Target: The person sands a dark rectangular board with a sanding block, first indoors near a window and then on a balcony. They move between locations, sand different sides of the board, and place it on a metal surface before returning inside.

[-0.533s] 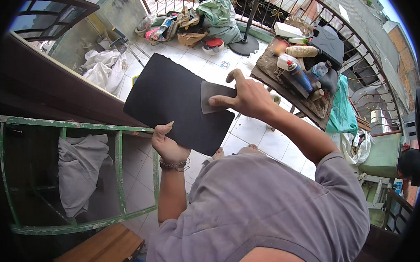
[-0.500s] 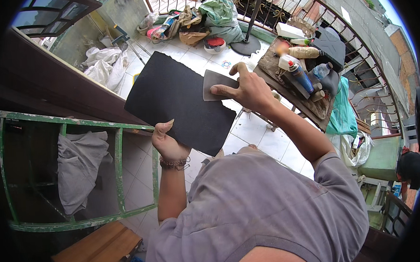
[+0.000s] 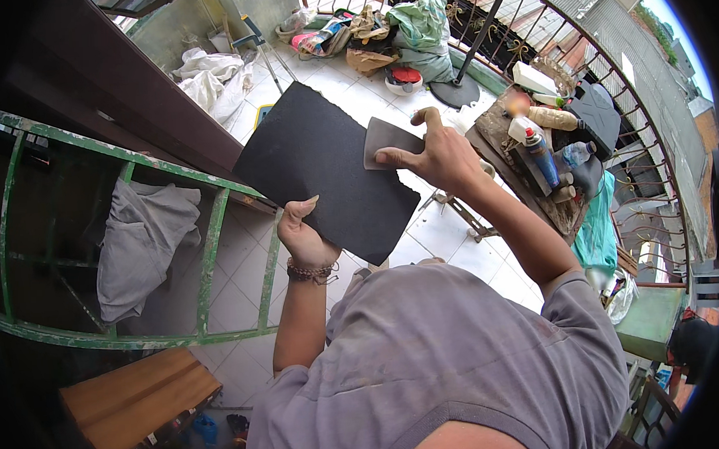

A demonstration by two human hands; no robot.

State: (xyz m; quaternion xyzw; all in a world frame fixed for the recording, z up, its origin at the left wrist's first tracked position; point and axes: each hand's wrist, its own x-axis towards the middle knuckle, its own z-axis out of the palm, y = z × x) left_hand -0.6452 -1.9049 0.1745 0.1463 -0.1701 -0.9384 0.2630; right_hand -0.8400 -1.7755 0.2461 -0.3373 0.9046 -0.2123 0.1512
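Note:
A black sheet of sandpaper (image 3: 325, 174) with ragged, torn edges is held up in front of me. My left hand (image 3: 308, 235) grips its lower edge, the thumb lying over the face. At the sheet's right side, my right hand (image 3: 437, 153) pinches a thin grey flat scraper plate (image 3: 392, 143) between thumb and fingers, its index finger raised and bent. The plate overlaps the sheet's upper right edge; whether it touches the surface I cannot tell.
A green metal ladder (image 3: 209, 263) with a grey cloth (image 3: 148, 242) over it stands at left. A cluttered wooden table (image 3: 492, 142) bears a spray can (image 3: 541, 160) and bottles. Bags (image 3: 419, 29) lie by the railing. A brown wooden bench (image 3: 142, 394) is at lower left.
The view has swung, so the surroundings sit differently in the picture. Both hands keep their hold on the sandpaper and the scraper plate, in much the same pose.

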